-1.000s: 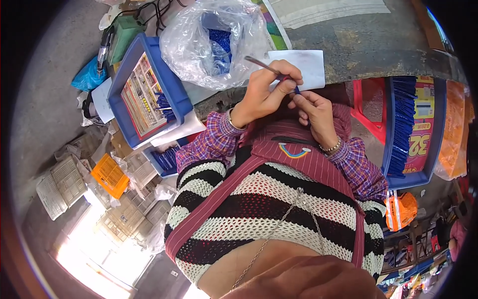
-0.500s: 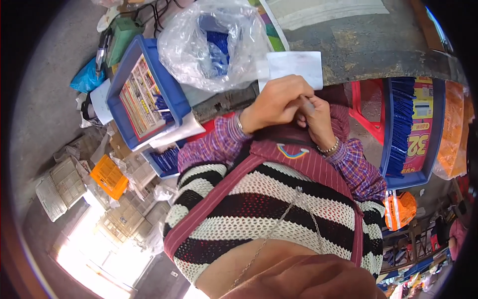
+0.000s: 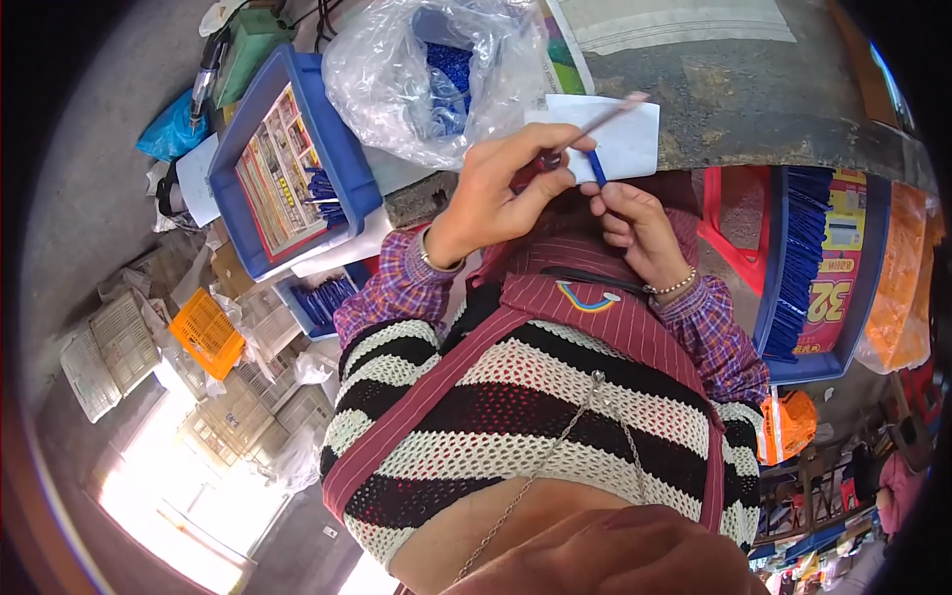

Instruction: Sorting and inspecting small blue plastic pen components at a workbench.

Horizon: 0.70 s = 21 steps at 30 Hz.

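Hands parted since the earlier frame; tool tip swung up. Left hand: closed round the dark red handle of a slim metal tool, seemingly so the shank stands free. Right hand: thumb and fingers pinched on the lower end of a slender blue piece between the hands, apparently leaving its upper length exposed. White paper: on worn dark workbench. Left blue tray, right blue tray: flanking, likely for reach. Room: grey floor, orange basket.
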Available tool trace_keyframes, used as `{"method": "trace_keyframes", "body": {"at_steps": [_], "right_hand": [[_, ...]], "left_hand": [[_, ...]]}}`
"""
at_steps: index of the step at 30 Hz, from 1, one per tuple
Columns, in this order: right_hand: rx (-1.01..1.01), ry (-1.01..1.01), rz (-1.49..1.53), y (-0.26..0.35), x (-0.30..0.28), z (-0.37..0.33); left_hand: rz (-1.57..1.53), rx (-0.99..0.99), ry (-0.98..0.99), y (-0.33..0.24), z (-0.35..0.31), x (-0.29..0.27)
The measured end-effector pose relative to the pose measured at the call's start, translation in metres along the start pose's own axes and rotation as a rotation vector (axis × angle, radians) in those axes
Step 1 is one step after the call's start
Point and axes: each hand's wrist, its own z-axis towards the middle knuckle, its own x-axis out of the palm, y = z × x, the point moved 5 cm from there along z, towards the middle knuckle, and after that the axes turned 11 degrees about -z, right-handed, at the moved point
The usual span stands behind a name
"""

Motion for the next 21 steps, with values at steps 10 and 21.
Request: {"method": "trace_keyframes", "body": {"at_steps": [10, 21], "right_hand": [[0.216, 0.102, 0.333, -0.006, -0.008, 0.002], [0.222, 0.096, 0.338, -0.008, -0.010, 0.003]], "left_hand": [[0.148, -0.099, -0.015, 0.011, -0.013, -0.018], [0.119, -0.101, 0.025, 0.013, -0.012, -0.016]]}}
